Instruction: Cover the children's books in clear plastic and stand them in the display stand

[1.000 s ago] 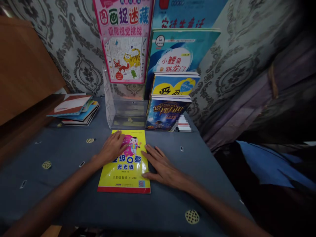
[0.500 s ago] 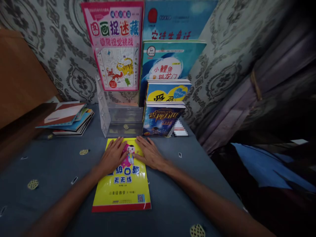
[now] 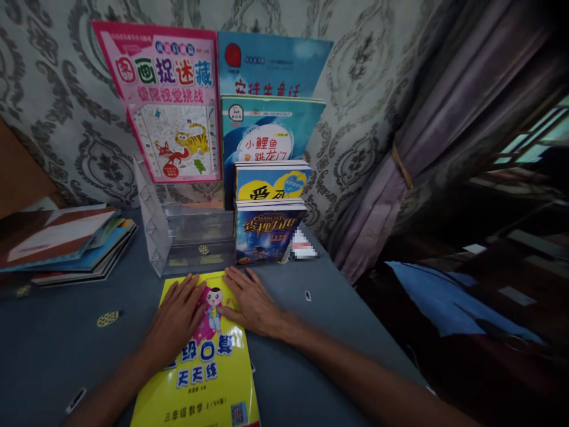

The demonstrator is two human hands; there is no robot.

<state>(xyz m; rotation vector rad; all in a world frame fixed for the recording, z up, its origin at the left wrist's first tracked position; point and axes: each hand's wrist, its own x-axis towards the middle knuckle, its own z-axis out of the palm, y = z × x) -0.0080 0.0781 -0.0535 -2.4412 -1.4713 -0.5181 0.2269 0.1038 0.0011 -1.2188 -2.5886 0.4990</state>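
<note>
A blue-grey tablecloth (image 3: 320,362) printed with small pineapples covers the table, darker towards the sides. At twelve o'clock a damask-patterned wall covering (image 3: 364,65) rises behind it, and at two o'clock a mauve curtain (image 3: 427,107) is gathered by a tie. On the table at ten o'clock lies an untidy stack of thin books (image 3: 66,237); just past twelve stands a clear plastic book rack (image 3: 153,225), carrying a pink picture-hunt book (image 3: 171,136) and, to its one o'clock, a stepped row of storybooks (image 3: 267,237).

The yellow third-grade maths workbook (image 3: 200,397) lies flat, cover up, just in front of the rack. Its long axis runs from six to twelve o'clock, its head towards the rack and its print upright for the wearer; the foot is partly cut off by the lower edge of the view.

The left hand (image 3: 175,317) rests over the upper left of the cover, fingers nearly together and aimed at one o'clock. The right hand (image 3: 253,302) lies across the upper right edge, fingers slightly spread towards eleven, thumb pointing to nine. Neither hand pinches the workbook, which lies beneath the fingers
</note>
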